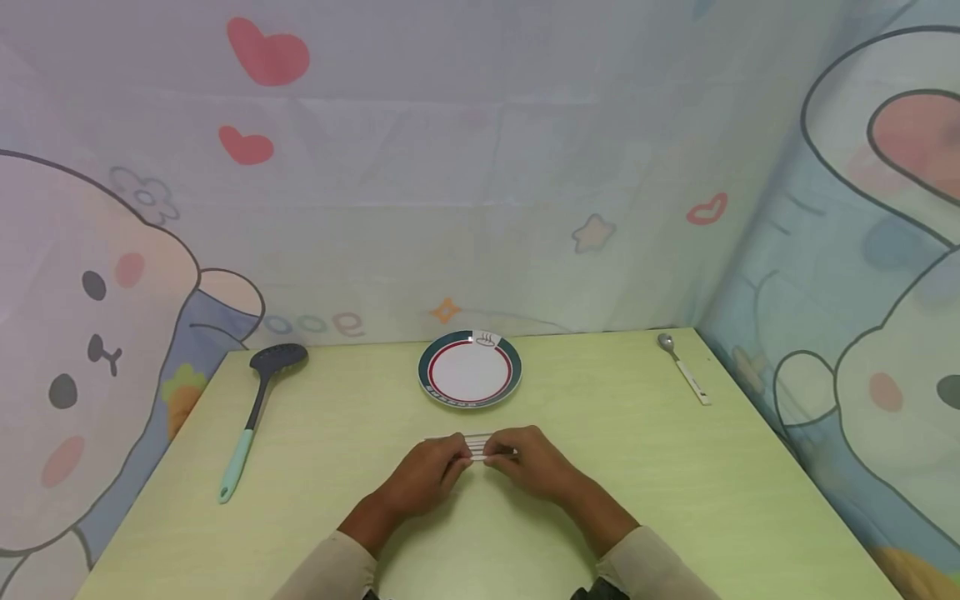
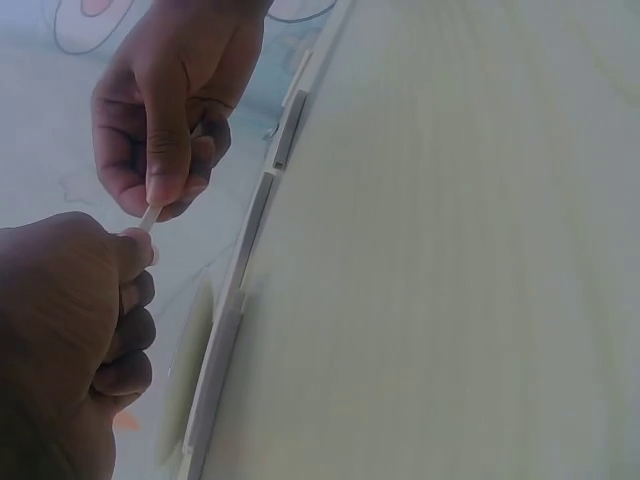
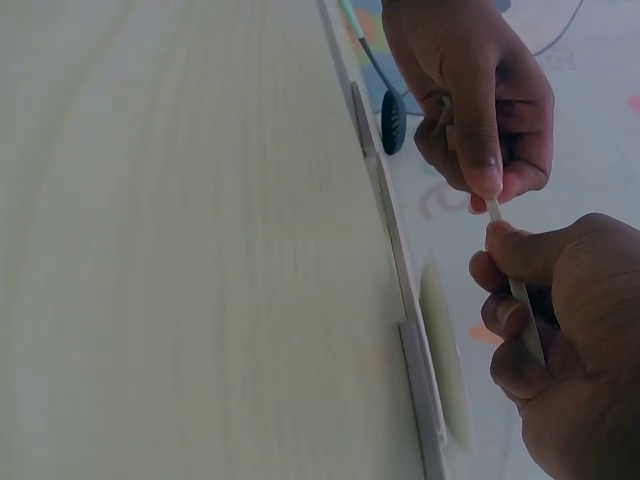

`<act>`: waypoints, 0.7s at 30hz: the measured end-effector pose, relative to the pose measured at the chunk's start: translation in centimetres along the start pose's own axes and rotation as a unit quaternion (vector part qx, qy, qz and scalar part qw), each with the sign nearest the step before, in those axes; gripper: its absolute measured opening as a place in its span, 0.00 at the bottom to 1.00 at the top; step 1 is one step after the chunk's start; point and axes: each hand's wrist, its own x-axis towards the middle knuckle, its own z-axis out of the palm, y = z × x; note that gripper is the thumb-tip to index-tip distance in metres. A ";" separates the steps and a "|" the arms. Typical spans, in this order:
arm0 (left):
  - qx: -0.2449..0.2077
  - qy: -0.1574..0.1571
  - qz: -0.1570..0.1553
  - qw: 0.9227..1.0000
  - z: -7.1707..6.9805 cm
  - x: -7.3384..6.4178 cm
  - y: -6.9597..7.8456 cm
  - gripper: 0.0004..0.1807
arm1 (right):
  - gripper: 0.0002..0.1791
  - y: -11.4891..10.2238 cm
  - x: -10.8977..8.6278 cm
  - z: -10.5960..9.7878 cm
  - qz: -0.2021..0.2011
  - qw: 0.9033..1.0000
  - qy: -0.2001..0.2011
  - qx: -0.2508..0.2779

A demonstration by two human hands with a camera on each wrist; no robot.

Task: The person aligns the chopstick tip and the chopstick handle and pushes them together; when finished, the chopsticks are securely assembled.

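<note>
Both hands meet at the middle of the table, just in front of the plate. My left hand and right hand pinch one thin white stick between thumbs and fingers, with a short length showing between the fingertips. In the right wrist view its end runs under the curled fingers of the right hand. Several thin pale sticks lie side by side behind the hands, partly hidden by them. The wrist views show these sticks low along the tabletop.
A round plate with a dark green rim and red ring stands behind the sticks. To the left lies a black slotted ladle with a mint handle, to the far right a small spoon. A printed cloth hangs behind the table.
</note>
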 end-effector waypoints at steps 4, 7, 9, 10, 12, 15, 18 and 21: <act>0.011 -0.021 -0.018 1.000 -0.2 0.0 -0.2 0.04 | 0.02 0.2 0.1 0.2 0.004 1.000 -0.014 -0.004; 0.017 -0.040 -0.034 0.998 -0.4 -0.1 -0.5 0.03 | 0.02 0.6 0.1 -0.1 0.018 0.999 -0.036 -0.030; 0.024 -0.044 -0.040 0.998 -0.6 -0.1 -0.7 0.02 | 0.04 1.1 -0.1 -0.6 0.025 0.997 -0.042 -0.061; 0.028 -0.043 -0.043 0.998 -0.7 -0.3 -0.8 0.02 | 0.05 1.3 -0.3 -0.9 0.033 0.996 -0.043 -0.075; 0.036 -0.040 -0.049 0.997 -0.8 -0.5 -1.1 0.04 | 0.06 1.7 -0.6 -1.6 0.044 0.993 -0.040 -0.102; 0.043 -0.037 -0.058 0.997 -0.9 -0.9 -1.6 0.06 | 0.05 2.1 -1.3 -2.5 0.056 0.992 -0.028 -0.114; 0.051 -0.032 -0.069 0.996 -1.1 -1.3 -2.0 0.03 | 0.04 2.4 -1.7 -3.1 0.047 0.993 -0.023 -0.110; 0.063 -0.028 -0.069 0.995 -1.3 -1.4 -2.1 0.02 | 0.04 2.6 -2.0 -3.3 0.039 0.992 -0.031 -0.112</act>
